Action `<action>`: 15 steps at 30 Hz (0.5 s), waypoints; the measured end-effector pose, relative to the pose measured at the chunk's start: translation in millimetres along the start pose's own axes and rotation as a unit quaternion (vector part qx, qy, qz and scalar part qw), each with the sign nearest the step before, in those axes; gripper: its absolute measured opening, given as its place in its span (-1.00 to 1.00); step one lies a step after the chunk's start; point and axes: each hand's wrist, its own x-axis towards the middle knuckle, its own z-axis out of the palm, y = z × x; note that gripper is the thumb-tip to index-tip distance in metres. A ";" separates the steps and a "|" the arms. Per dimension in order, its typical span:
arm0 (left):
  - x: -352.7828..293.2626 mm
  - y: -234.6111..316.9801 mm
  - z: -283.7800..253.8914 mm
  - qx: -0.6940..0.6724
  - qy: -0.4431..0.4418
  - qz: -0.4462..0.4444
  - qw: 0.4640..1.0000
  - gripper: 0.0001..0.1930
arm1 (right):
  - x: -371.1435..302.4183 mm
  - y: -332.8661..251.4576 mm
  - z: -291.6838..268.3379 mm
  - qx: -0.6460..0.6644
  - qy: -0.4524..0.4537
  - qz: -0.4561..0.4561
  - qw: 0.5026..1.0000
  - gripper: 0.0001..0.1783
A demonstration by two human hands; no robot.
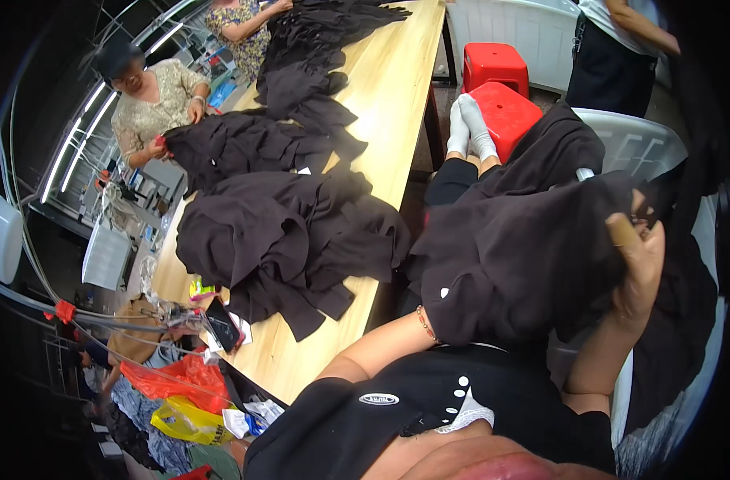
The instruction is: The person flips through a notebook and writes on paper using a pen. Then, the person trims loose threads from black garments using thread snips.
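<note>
A dark brown-black garment (525, 256) is spread out above my lap, with a small white tag (444, 293) near its lower left. My right hand (638, 252) grips its upper right edge with bent fingers; a tan wrap covers one fingertip. From the lower left my left forearm (373, 350), with a beaded bracelet (426, 323) at the wrist, passes under the cloth. That hand and its fingers are hidden. Left of the garment, a heap of similar dark garments (277, 240) lies on the wooden table (397, 88).
Across the table a person (153, 108) handles more dark cloth; another stands farther back. My feet in white socks (473, 128) rest by red stools (505, 112). A white plastic bin (641, 144) with dark cloth is at right. Red (181, 382) and yellow bags (191, 420) sit lower left.
</note>
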 end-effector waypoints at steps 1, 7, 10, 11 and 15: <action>3.3 1.9 -3.9 0.032 0.010 0.005 0.999 -0.60 | 5.4 -11.7 28.0 0.014 -0.002 0.017 1.000 -0.77; 39.3 23.7 -28.1 0.207 0.049 0.041 0.976 -0.59 | -2.7 -18.2 47.1 0.006 -0.067 0.062 0.996 -0.85; 39.9 36.9 -17.5 0.292 0.064 0.062 0.952 -0.58 | -8.7 -3.3 52.0 0.018 -0.137 0.074 0.988 -0.80; 38.6 34.3 -13.1 0.291 0.057 0.064 0.953 -0.58 | -11.5 -3.8 56.7 0.058 -0.117 0.083 0.988 -0.80; 38.3 8.9 25.6 0.332 0.016 0.057 0.942 -0.58 | -0.7 -15.1 62.4 0.105 -0.214 0.130 0.962 -0.79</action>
